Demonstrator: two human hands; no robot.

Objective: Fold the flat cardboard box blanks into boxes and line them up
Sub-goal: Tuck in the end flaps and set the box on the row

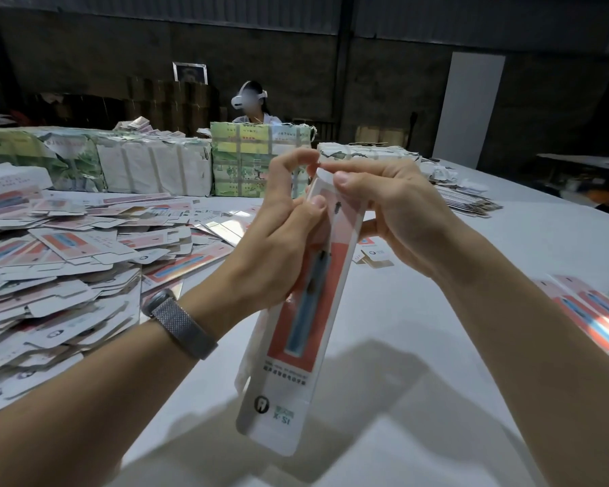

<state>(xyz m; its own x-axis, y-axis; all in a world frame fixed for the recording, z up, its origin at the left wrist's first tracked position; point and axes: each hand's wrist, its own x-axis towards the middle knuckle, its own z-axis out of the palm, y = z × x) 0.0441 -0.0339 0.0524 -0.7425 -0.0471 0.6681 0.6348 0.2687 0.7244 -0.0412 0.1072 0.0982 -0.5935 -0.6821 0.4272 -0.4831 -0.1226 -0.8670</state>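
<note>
Above the white tabletop [419, 339], at the frame's centre, a left hand [278, 247] and right hand [394, 212] each keep a pinching grip on the 12 o'clock end of a long box blank [296, 346], likely light, thin, easily creased, best held by its edges.

- The only view sits on my head, looking forward and down, close over my left hand [282, 237] and right hand [394, 212].
- Beyond them the wide white worktable [419, 311] stretches away toward a dark back wall [296, 47].
</note>
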